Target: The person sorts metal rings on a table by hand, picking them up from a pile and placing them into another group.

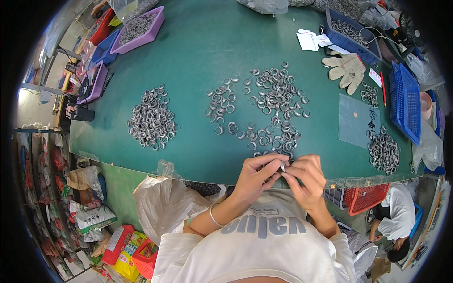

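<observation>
1. Green covers the whole work table (203,42), which fills most of the view and curves away at its edges; floor clutter of bags and sacks lies below its near edge on the left.
2. Off the table's right end a blue basket (406,101) stands on edge, and a blue bin (351,33) of rings sits at the far right.
3. At the far left corner a purple tray (139,29) holds more metal rings.
4. On the table's left half a dense pile of rings (152,118) lies well apart from the hands.
5. Across the middle, loose scattered rings (271,101) spread from the far centre down to the near edge, ending just beside the hands.
6. A smaller heap of rings (383,151) sits near the right edge, next to a clear plastic sheet (357,120).
7. A pale work glove (348,70) lies flat beyond that sheet.
8. The left hand (255,177) is at the near table edge, fingers curled in, thumb and fingertips pinching one ring.
9. The right hand (306,181) meets it, touching, fingertips closed on the same ring.
10. That single ring (282,166), small and silvery, is held on edge between both hands, just over the table's near rim.
</observation>
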`<state>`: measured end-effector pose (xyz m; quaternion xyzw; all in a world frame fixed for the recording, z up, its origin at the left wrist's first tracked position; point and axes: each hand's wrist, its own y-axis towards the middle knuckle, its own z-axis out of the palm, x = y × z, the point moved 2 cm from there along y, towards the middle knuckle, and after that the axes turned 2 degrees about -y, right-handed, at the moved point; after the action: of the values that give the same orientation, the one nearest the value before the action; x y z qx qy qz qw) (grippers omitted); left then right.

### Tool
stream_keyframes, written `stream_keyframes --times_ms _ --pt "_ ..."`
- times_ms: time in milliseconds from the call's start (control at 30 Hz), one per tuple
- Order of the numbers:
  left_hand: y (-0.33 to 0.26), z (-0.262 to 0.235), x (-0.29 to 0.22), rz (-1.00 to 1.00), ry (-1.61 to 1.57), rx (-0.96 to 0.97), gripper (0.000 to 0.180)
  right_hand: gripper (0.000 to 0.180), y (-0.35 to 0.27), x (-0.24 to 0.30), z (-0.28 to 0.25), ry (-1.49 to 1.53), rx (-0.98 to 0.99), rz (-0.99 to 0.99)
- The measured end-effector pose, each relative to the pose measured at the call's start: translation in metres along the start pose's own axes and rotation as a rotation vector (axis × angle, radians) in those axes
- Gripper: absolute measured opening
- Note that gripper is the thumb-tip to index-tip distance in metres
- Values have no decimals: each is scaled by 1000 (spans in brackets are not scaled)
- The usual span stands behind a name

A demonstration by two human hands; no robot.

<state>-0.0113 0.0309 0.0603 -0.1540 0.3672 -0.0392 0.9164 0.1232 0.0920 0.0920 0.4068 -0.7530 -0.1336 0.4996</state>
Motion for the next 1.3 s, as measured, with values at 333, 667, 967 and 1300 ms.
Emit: stream_keyframes --times_ms 333,667,967,1300 --pt "1 0 0 -18 18 -55 19 16 1 -2 1 76 28 109" --pt "4 -2 0 -34 49 -82 18 14 -1 -8 3 139 58 196" --pt "8 0 -4 50 66 -35 16 14 -2 -7 5 136 59 217" --pt "10 -3 -2 -50 45 -28 21 10 -3 -15 4 308 50 383"
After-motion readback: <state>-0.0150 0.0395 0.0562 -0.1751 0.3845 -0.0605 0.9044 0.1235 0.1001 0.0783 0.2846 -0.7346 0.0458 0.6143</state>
